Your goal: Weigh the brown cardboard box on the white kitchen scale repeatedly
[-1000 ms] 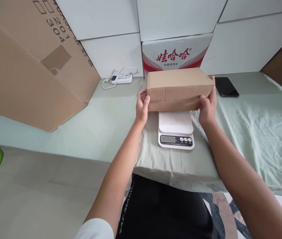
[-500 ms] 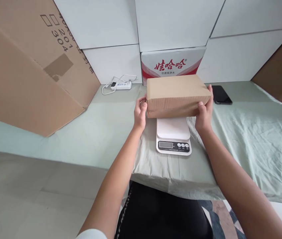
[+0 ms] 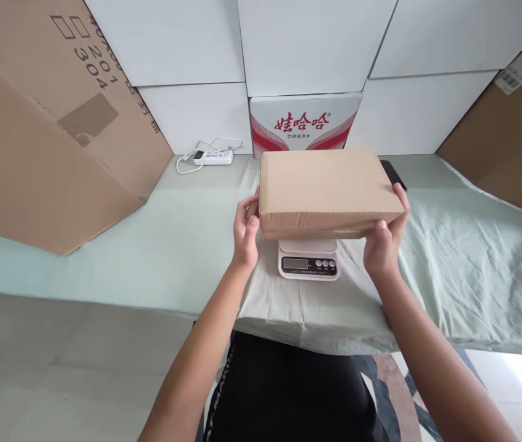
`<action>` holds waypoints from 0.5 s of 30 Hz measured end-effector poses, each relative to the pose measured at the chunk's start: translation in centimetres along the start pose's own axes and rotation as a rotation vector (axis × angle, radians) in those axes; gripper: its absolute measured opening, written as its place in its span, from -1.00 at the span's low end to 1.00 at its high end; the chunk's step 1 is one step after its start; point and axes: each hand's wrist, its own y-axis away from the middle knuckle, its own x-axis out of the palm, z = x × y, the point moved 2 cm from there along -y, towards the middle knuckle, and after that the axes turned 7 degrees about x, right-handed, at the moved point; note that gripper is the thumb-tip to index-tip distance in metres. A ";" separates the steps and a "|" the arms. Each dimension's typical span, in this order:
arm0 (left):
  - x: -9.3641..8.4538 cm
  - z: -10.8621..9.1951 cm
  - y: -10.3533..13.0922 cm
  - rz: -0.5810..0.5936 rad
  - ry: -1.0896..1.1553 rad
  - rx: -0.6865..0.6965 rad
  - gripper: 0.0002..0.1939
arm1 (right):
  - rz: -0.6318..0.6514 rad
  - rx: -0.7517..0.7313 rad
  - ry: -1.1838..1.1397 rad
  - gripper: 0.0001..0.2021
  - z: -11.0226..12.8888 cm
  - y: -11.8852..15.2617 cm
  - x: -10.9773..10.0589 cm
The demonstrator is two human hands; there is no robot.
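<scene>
A closed brown cardboard box point(image 3: 325, 184) is held between my two hands, above the white kitchen scale point(image 3: 309, 265). The left end of the box is gripped by my left hand point(image 3: 246, 230), thumb in front and fingers partly hidden behind it. My right hand point(image 3: 385, 236) grips the right front corner, its thumb on the front side. The box covers most of the scale's plate; the display and buttons show below it. Whether the box touches the plate cannot be seen.
A red and white carton point(image 3: 304, 123) stands behind, against white boxes point(image 3: 191, 116). A white power strip with cable point(image 3: 214, 157) lies at the back left. Behind the held box, a black phone point(image 3: 393, 175) is partly covered. Large cardboard boxes flank the green cloth point(image 3: 182, 245).
Both hands have brought the box nearer and tipped its top more towards the camera. It now hides more of the scale and part of the phone. The view has shifted a little.
</scene>
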 end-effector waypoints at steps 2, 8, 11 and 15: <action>-0.1 -0.3 1.1 0.015 0.003 -0.026 -0.34 | -0.021 0.020 0.043 -0.20 0.1 1.4 -0.7; -0.5 0.0 2.3 0.002 -0.022 -0.114 -0.31 | -0.021 0.025 0.138 -0.20 0.0 2.4 -0.9; -0.5 0.4 2.2 -0.003 -0.025 -0.146 -0.26 | -0.020 0.035 0.158 -0.23 0.3 2.2 -0.7; -0.4 0.7 1.8 0.028 -0.044 -0.148 -0.26 | -0.024 0.085 0.110 -0.24 0.4 1.9 -0.7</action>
